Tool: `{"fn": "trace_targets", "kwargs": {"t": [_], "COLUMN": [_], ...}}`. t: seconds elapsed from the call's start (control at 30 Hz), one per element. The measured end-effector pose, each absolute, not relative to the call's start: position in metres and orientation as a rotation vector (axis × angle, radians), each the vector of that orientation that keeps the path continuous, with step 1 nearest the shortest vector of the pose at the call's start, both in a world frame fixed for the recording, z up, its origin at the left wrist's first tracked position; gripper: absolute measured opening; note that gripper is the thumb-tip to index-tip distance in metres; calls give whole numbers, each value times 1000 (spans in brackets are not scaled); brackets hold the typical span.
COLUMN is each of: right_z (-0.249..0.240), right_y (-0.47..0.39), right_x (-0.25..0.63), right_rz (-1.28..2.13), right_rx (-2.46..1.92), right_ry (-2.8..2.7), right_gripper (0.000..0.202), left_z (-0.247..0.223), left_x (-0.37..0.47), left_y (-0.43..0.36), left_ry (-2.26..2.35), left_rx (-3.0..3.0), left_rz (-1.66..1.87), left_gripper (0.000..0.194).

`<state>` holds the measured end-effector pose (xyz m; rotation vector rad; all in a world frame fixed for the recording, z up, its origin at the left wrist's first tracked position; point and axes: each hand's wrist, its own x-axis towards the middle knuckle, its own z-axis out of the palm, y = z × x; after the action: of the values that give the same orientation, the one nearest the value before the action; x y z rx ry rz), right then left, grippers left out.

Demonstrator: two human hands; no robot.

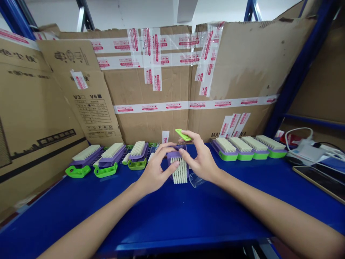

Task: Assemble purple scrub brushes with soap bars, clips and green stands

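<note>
A scrub brush with a purple body and cream bristles (179, 172) is held up over the table's middle, bristles facing me. My left hand (155, 171) grips its left side, thumb against the bristles and fingers over the purple top. My right hand (203, 158) is at the brush's right; its thumb presses the purple body. At the index fingertip is a green plastic piece (183, 135), tilted above the brush's far end. Whether that piece joins the brush is hidden. A clear plastic part (196, 180) lies just below my right hand.
Several similar brushes stand bristles up, some with purple bodies and green ends (105, 169) at left, others in a row (226, 145) at right. Cardboard (151, 126) walls the back. A phone (320, 180) and white charger with cables (302, 145) lie at the blue table's (183, 223) right.
</note>
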<state>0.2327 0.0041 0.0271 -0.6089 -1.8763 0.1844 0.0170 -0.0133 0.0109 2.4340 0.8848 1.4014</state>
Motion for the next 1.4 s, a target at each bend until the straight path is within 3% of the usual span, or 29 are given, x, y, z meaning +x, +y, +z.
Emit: {"fn": "trace_targets", "kwargs": {"t": [0.27, 0.87, 1.2, 1.4], "right_z": [19, 15, 18, 18], "right_y": [10, 11, 9, 10], "right_x": [231, 228, 228, 230], "right_rz": [110, 214, 61, -37], "right_rx": [-513, -515, -418, -407], "right_ry": [-1998, -1841, -1973, -2070], "right_gripper": [26, 29, 27, 33], "left_z": [10, 3, 6, 8], "left_x": [15, 12, 10, 11], "left_y": [-11, -7, -5, -4], "left_ry": [917, 957, 953, 1014], "left_rx": [2476, 2351, 2325, 2252], "left_rz": [1397, 1431, 1598, 1676], "left_gripper": [35, 60, 38, 40]}}
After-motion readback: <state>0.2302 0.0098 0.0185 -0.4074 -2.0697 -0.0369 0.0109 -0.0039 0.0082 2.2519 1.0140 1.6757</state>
